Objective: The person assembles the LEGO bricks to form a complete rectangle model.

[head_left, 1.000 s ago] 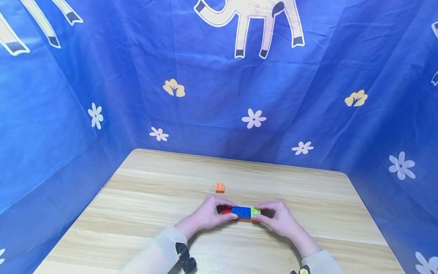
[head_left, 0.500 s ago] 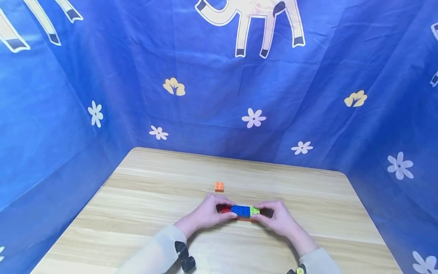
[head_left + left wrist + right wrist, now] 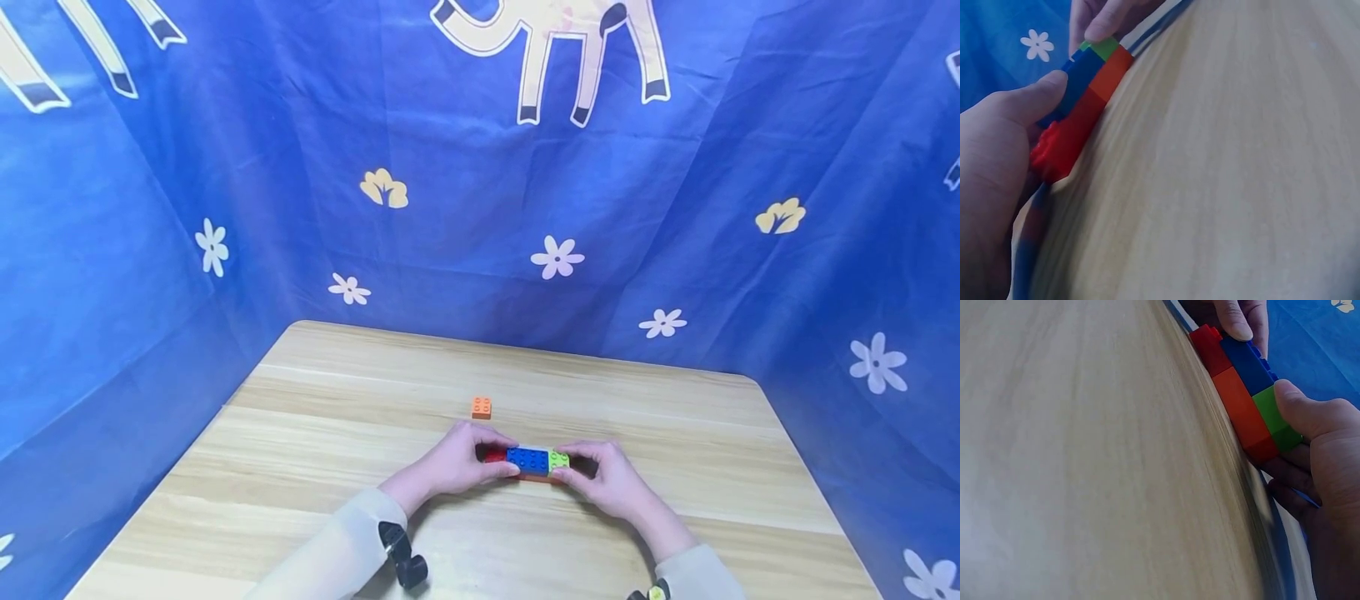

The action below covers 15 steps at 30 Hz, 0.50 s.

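Note:
Several toy building bricks are joined in one low, long block on the table. Its lower row shows a red brick [image 3: 1071,145] at the left and an orange brick [image 3: 1244,415] at the right. On top sit a blue brick [image 3: 528,461] with studs and, at its right, a lime green brick [image 3: 558,461]. My left hand [image 3: 459,458] pinches the blue brick near its left end, thumb on the near side. With thumb and fingers on opposite sides, my right hand [image 3: 611,482] pinches the green brick. The far faces of the block are hidden.
A loose orange brick [image 3: 482,407] with studs lies on the wooden table [image 3: 337,392], behind the left hand. Blue patterned cloth [image 3: 465,225] hangs along the table's back and sides.

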Each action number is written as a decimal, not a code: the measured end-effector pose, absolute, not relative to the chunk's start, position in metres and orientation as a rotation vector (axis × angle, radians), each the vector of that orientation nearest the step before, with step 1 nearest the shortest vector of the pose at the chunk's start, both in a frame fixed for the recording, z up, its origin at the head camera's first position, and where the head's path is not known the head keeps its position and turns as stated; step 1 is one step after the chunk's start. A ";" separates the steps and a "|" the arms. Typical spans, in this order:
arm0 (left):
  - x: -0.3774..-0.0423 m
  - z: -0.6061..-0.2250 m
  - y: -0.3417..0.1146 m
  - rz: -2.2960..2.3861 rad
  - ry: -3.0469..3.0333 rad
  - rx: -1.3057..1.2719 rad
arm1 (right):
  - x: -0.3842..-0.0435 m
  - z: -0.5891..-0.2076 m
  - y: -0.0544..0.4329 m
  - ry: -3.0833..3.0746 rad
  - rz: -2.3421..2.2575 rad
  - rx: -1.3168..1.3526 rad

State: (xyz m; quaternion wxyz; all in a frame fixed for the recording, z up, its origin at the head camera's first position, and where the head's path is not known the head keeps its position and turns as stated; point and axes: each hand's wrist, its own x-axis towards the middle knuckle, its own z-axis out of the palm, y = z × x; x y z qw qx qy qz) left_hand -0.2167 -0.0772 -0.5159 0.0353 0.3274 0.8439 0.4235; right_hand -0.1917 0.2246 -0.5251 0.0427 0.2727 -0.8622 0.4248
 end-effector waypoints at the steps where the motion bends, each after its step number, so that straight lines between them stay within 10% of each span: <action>1: -0.216 -0.515 -0.077 1.295 2.587 1.001 | -0.192 -0.526 0.225 -2.629 1.297 0.838; 15: -0.228 -0.501 -0.086 1.371 2.555 0.880 | -0.193 -0.531 0.226 -2.605 1.383 0.810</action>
